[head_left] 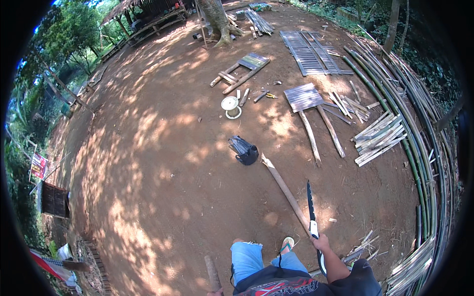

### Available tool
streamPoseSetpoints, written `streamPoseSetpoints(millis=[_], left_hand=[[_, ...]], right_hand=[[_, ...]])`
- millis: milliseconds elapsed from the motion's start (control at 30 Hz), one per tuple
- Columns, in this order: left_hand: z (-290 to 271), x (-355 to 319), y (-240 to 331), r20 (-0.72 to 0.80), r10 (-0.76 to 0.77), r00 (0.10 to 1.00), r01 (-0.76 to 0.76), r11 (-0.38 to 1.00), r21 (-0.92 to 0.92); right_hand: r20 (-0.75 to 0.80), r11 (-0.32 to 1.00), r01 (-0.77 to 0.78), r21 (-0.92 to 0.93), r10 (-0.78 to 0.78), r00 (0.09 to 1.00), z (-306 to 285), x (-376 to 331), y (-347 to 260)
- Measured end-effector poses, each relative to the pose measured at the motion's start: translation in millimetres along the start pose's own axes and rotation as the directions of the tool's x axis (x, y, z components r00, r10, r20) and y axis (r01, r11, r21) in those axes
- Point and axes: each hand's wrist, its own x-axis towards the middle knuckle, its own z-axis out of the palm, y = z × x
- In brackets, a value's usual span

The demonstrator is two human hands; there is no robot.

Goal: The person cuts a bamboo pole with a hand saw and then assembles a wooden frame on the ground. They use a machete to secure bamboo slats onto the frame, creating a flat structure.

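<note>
Gripped in the right hand (321, 242) at lower right of centre, a black-bladed saw (310, 203) with a white handle points up the frame, its tip toward the cluttered yard, over bare brown ground (187, 212). A long pole (285, 190), its upper end raw and pale near a black bag (244, 151) at the centre, slants down to the same hand; whether the fingers also hold that pole cannot be told. At the bottom edge, the left hand (215, 293) shows only as a sliver at the foot of a short pole (212, 271), too cut off by the frame to tell if it is closed. The step in hand appears to be managing blade and timber together, and doing it well likely calls for a full wrap on the saw's handle, a straight wrist and a tip aimed forward, away from the denim shorts (247, 259) and the sandalled foot (287, 244) close by. The long pole probably handles best when steadied on its own, apart from the teeth, since a roll could knock the blade sideways. Footing matters too: loose split strips (364, 246) lie at lower right, beside the saw arm, and could turn underfoot.
</note>
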Motion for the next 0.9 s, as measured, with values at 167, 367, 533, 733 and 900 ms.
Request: streamPoseSetpoints(millis=[167, 367, 533, 733, 900], left_hand=[[-77.1, 76.1, 57.5, 0.038, -0.027, 0.999, 0.027, 1.0, 0.005], [-201.0, 184.0, 120.0, 0.025, -0.025, 0.999, 0.023, 0.997, 0.077], [-324.4, 286.5, 237.2, -0.161, 0.097, 0.982, -0.085, 0.993, 0.077], [-466.9, 371.3, 443.6, -0.293, 0.227, 0.929, -0.247, 0.968, -0.034], [-508.9, 427.7, 541.6, -0.348, 0.224, 0.91, -0.304, 0.933, -0.192]], right_hand=[[-0.083, 0.987, 0.011, -0.157, -0.024, 0.996, 32.1, 72.7, -107.3], [-0.096, 0.939, -0.069, -0.337, 0.038, 0.995, 93.8, 90.7, -207.8], [0.047, 0.953, -0.155, -0.259, 0.173, 0.984, 146.5, 101.3, -297.1], [0.157, 0.883, -0.224, -0.412, 0.311, 0.937, 184.0, 174.7, -400.0], [0.088, 0.892, -0.209, -0.4, 0.264, 0.96, 164.8, 296.6, -537.0]])
